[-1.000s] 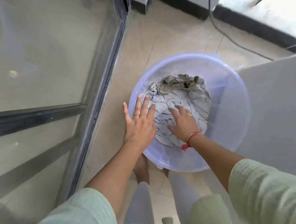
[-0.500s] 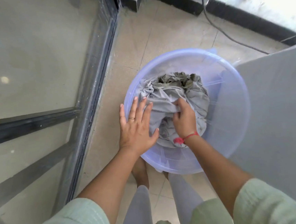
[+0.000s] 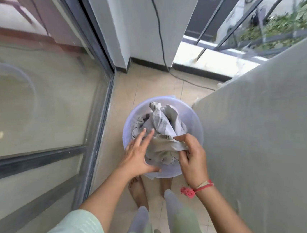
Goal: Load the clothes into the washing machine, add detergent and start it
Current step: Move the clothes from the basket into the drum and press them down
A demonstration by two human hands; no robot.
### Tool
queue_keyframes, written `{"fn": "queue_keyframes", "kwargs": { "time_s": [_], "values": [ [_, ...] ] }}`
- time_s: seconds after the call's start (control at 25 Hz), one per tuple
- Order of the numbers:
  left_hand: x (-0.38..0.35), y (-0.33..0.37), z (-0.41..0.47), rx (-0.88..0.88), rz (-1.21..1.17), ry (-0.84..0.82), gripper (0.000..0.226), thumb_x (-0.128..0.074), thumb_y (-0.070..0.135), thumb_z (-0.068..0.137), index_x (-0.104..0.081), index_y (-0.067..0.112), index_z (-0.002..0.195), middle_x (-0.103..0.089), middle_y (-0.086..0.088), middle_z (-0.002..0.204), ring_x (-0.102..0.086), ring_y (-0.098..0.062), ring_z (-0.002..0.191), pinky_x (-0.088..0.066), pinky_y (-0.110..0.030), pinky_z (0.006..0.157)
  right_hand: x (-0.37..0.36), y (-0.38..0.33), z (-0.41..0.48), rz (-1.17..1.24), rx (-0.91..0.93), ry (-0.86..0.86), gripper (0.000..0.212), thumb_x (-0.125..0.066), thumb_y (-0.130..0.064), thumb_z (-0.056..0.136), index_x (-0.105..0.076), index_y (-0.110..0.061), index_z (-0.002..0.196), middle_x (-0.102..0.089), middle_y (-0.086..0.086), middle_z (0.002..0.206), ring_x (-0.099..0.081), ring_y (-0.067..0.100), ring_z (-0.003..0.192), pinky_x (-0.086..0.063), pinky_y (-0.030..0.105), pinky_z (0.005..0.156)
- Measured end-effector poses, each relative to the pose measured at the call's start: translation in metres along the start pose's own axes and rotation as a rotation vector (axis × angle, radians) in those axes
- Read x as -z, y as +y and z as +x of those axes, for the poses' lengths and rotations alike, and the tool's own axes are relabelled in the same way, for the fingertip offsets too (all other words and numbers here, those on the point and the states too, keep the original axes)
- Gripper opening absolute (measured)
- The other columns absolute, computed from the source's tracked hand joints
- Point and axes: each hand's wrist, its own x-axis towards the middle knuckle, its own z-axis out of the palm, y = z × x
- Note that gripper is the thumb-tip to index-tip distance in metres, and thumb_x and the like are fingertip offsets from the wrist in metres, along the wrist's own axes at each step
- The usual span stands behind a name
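While gripping clothes (image 3: 161,127) (unlabelled), both hands hover over the tub (image 3: 192,123).

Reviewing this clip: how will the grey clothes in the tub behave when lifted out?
Probably floppy: the grey clothes crumple in folds and drape from the right hand. Likely light, pinched by fingers alone. Trailing ends may snag the tub rim.

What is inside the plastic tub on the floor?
The tub holds crumpled grey clothes; the right hand grips them, the left hand spreads alongside. Anything beneath is covered.
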Motion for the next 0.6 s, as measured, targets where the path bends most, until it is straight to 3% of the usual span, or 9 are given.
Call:
{"fn": "queue_keyframes", "kwargs": {
  "time_s": [0.08, 0.16, 0.24, 0.32, 0.4, 0.48, 0.6],
  "values": [
    [0.023, 0.039, -0.02, -0.058, -0.136, 0.122, 0.111, -0.065, 0.065, 0.058, 0.012, 0.06, 0.137, -0.005, 0.012, 0.157, -0.017, -0.015, 0.144, -0.031, -0.043, 0.111, 0.03, -0.035, -0.007, -0.025, 0.061, -0.014, 0.033, -0.041, 0.005, 0.069, -0.058, -0.011, 0.091, -0.058, 0.004, 0.087, -0.055, 0.018, 0.084, -0.044, 0.027, 0.073],
    [0.051, 0.075, -0.035, -0.114, -0.2, 0.203, 0.108, -0.071, 0.052, 0.066, 0.01, 0.061, 0.137, -0.008, 0.016, 0.156, -0.018, -0.011, 0.143, -0.031, -0.034, 0.11, 0.056, -0.063, -0.019, -0.072, 0.119, -0.05, 0.032, -0.041, 0.003, 0.069, -0.053, -0.018, 0.09, -0.056, 0.002, 0.086, -0.053, 0.013, 0.081, -0.043, 0.025, 0.071],
    [0.077, 0.107, -0.051, -0.176, -0.117, 0.133, 0.102, -0.073, 0.043, 0.066, -0.004, 0.057, 0.141, -0.01, 0.015, 0.157, -0.02, -0.011, 0.142, -0.028, -0.033, 0.11, 0.079, -0.093, -0.033, -0.118, 0.139, -0.084, 0.029, -0.039, -0.004, 0.07, -0.054, -0.019, 0.09, -0.055, 0.0, 0.085, -0.051, 0.013, 0.079, -0.043, 0.028, 0.069],
    [0.099, 0.135, -0.073, -0.255, -0.022, 0.046, 0.074, -0.071, 0.036, 0.07, -0.039, 0.042, 0.136, -0.037, 0.007, 0.148, -0.037, -0.014, 0.134, -0.035, -0.031, 0.106, 0.102, -0.125, -0.048, -0.168, 0.184, -0.106, 0.032, -0.036, -0.012, 0.07, -0.056, -0.019, 0.094, -0.055, -0.001, 0.086, -0.054, 0.018, 0.078, -0.044, 0.032, 0.068],
    [0.12, 0.157, -0.097, -0.278, 0.022, 0.079, 0.031, -0.066, 0.025, 0.08, -0.061, 0.023, 0.11, -0.064, -0.002, 0.117, -0.058, -0.023, 0.112, -0.043, -0.028, 0.084, 0.122, -0.152, -0.058, -0.241, 0.246, -0.098, 0.031, -0.04, -0.014, 0.069, -0.059, -0.017, 0.093, -0.058, 0.0, 0.087, -0.058, 0.022, 0.078, -0.045, 0.035, 0.066],
    [0.139, 0.172, -0.122, -0.268, 0.076, 0.168, 0.02, -0.058, 0.018, 0.085, -0.064, 0.019, 0.104, -0.068, -0.008, 0.103, -0.061, -0.029, 0.099, -0.043, -0.031, 0.074, 0.141, -0.178, -0.06, -0.313, 0.278, -0.037, 0.028, -0.046, -0.013, 0.069, -0.062, -0.016, 0.091, -0.064, 0.002, 0.085, -0.061, 0.025, 0.076, -0.047, 0.033, 0.062],
    [0.164, 0.179, -0.15, -0.326, 0.083, 0.291, 0.019, -0.047, 0.021, 0.085, -0.059, 0.028, 0.098, -0.067, -0.01, 0.095, -0.061, -0.032, 0.091, -0.045, -0.036, 0.071, 0.166, -0.212, -0.055, -0.362, 0.275, 0.054, 0.014, -0.062, -0.011, 0.07, -0.063, -0.016, 0.083, -0.066, 0.003, 0.077, -0.062, 0.025, 0.074, -0.039, 0.027, 0.058]
  ]
}}
